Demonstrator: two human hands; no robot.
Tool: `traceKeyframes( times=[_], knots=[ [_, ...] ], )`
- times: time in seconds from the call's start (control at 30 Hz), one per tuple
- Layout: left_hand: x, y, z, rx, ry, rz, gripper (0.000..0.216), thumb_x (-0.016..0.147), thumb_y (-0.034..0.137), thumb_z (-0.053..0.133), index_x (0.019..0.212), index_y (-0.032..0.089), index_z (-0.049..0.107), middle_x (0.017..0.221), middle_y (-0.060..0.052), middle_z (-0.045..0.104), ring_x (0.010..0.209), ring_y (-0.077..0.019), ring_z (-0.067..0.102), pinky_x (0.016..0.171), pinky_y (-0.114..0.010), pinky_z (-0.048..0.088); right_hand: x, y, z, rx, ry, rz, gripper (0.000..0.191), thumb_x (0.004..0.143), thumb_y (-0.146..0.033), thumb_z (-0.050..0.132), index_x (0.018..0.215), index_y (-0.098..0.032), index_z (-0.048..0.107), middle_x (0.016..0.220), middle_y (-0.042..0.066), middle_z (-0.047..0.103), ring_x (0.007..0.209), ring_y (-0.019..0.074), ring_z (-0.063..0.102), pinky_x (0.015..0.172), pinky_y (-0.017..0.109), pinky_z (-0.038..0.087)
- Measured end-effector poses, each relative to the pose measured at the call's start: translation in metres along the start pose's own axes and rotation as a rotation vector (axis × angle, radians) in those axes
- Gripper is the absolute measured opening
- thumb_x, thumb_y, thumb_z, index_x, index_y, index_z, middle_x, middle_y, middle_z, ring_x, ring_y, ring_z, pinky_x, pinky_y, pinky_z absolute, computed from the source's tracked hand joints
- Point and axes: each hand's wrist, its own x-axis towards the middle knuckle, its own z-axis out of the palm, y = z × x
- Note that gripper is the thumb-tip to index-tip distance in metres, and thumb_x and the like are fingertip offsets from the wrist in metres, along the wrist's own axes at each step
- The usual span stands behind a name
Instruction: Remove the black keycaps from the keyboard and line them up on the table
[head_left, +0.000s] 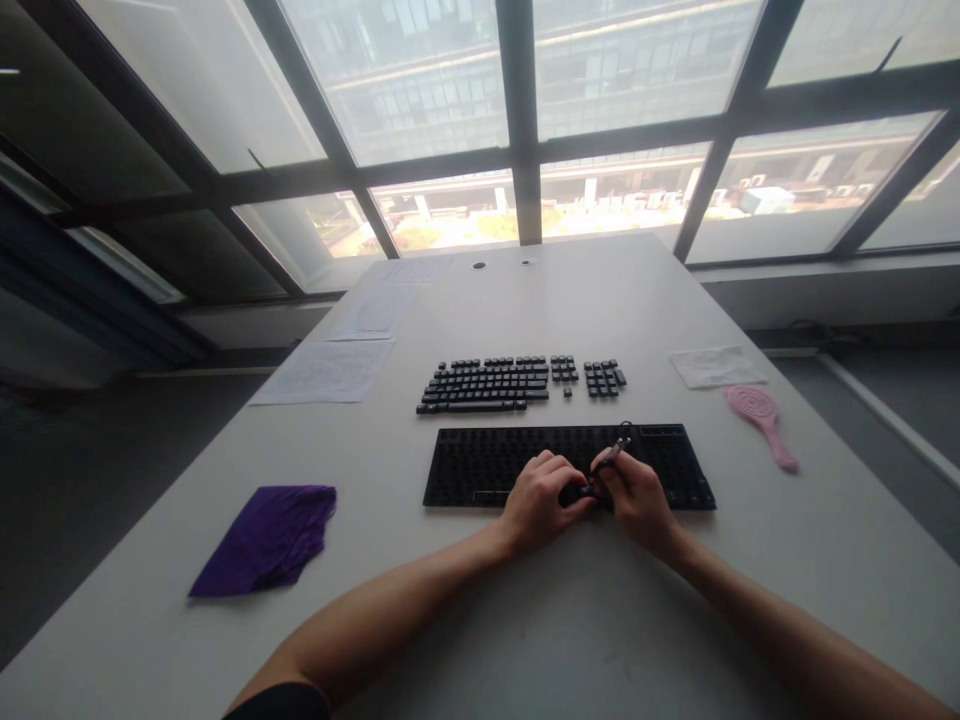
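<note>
A black keyboard (480, 465) lies on the white table in front of me, with most of its keycaps off. Over its lower right part, my left hand (544, 498) rests with thumb and forefinger closed at a small black keycap (587, 491). My right hand (637, 500) grips a keycap puller (616, 450), dark in the middle with silvery prongs sticking up above the fingers. Its lower end meets the keycap between my two hands; the exact contact is hidden by fingers. Behind the keyboard, loose black keycaps (487, 381) lie in rows laid out like a keyboard.
On the right are a pink hairbrush (761, 415) and a white wipe (716, 367). A folded purple cloth (270, 540) lies at left. Paper sheets (326, 372) line the left table edge. Large windows (615, 190) stand beyond the table (525, 310).
</note>
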Motion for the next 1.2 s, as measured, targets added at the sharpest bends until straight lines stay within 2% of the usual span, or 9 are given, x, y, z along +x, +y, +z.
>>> traceKeyframes(
  times=[0.13, 0.3, 0.5, 0.73, 0.87, 0.97, 1.1, 1.2],
  knots=[
    [-0.003, 0.0, 0.0, -0.039, 0.032, 0.032, 0.016, 0.085, 0.027, 0.071, 0.099, 0.02, 0.067, 0.097, -0.006, 0.069, 0.093, -0.0211, 0.058, 0.085, -0.037, 0.05, -0.001, 0.001, 0.0, -0.1, -0.009, -0.08, 0.019, 0.099, -0.029, 0.047, 0.088, -0.019, 0.059, 0.07, 0.001, 0.057, 0.063, 0.0159, 0.054, 0.06, 0.027, 0.045],
    [-0.006, 0.001, 0.001, -0.089, 0.101, 0.033, 0.029, 0.085, 0.025, 0.071, 0.112, 0.02, 0.061, 0.101, -0.007, 0.069, 0.096, -0.0216, 0.059, 0.086, -0.037, 0.052, -0.002, 0.001, 0.003, -0.26, 0.057, -0.125, 0.015, 0.098, -0.026, 0.047, 0.086, -0.021, 0.055, 0.073, 0.001, 0.061, 0.064, 0.0157, 0.056, 0.062, 0.026, 0.045],
    [-0.004, 0.008, -0.004, 0.03, 0.048, 0.083, 0.016, 0.093, 0.025, 0.061, 0.108, 0.024, 0.067, 0.104, -0.006, 0.068, 0.098, -0.0214, 0.057, 0.089, -0.038, 0.051, -0.001, 0.001, 0.002, -0.207, 0.054, -0.051, 0.01, 0.1, -0.026, 0.045, 0.094, -0.022, 0.052, 0.069, -0.001, 0.066, 0.057, 0.0149, 0.061, 0.057, 0.024, 0.046],
    [-0.004, 0.013, -0.003, -0.01, 0.068, 0.04, 0.012, 0.096, 0.021, 0.056, 0.101, 0.023, 0.067, 0.104, -0.006, 0.066, 0.099, -0.0197, 0.057, 0.089, -0.036, 0.05, -0.001, 0.002, -0.001, -0.261, 0.065, -0.14, 0.012, 0.099, -0.026, 0.046, 0.094, -0.021, 0.055, 0.071, 0.002, 0.067, 0.059, 0.016, 0.063, 0.059, 0.026, 0.047],
    [-0.004, 0.008, -0.002, -0.129, 0.14, 0.025, 0.011, 0.097, 0.027, 0.053, 0.099, 0.021, 0.063, 0.098, -0.008, 0.065, 0.093, -0.0205, 0.059, 0.085, -0.037, 0.051, -0.002, 0.002, -0.001, -0.253, 0.011, -0.211, 0.018, 0.1, -0.028, 0.046, 0.094, -0.02, 0.061, 0.078, 0.005, 0.069, 0.067, 0.0176, 0.065, 0.066, 0.028, 0.051],
    [-0.003, 0.005, -0.002, -0.189, 0.16, 0.027, 0.015, 0.098, 0.031, 0.052, 0.102, 0.02, 0.06, 0.092, -0.007, 0.065, 0.09, -0.0202, 0.059, 0.083, -0.035, 0.051, -0.004, 0.003, 0.001, -0.187, 0.006, -0.166, 0.018, 0.1, -0.029, 0.046, 0.096, -0.02, 0.061, 0.08, 0.006, 0.072, 0.068, 0.018, 0.068, 0.067, 0.029, 0.053],
    [-0.002, 0.003, -0.003, -0.188, 0.083, 0.042, 0.025, 0.097, 0.032, 0.056, 0.12, 0.021, 0.058, 0.104, -0.009, 0.064, 0.097, -0.0205, 0.061, 0.087, -0.035, 0.053, -0.006, 0.004, 0.004, -0.133, 0.078, -0.067, 0.015, 0.1, -0.031, 0.048, 0.099, -0.021, 0.058, 0.079, 0.005, 0.073, 0.069, 0.0189, 0.07, 0.064, 0.028, 0.054],
    [-0.001, 0.003, -0.003, -0.134, 0.076, 0.057, 0.028, 0.097, 0.028, 0.056, 0.123, 0.021, 0.058, 0.105, -0.009, 0.063, 0.099, -0.0202, 0.061, 0.088, -0.035, 0.054, -0.005, 0.004, 0.005, -0.138, 0.081, -0.065, 0.016, 0.1, -0.031, 0.047, 0.097, -0.021, 0.059, 0.08, 0.005, 0.072, 0.07, 0.0185, 0.069, 0.066, 0.027, 0.053]
  ],
)
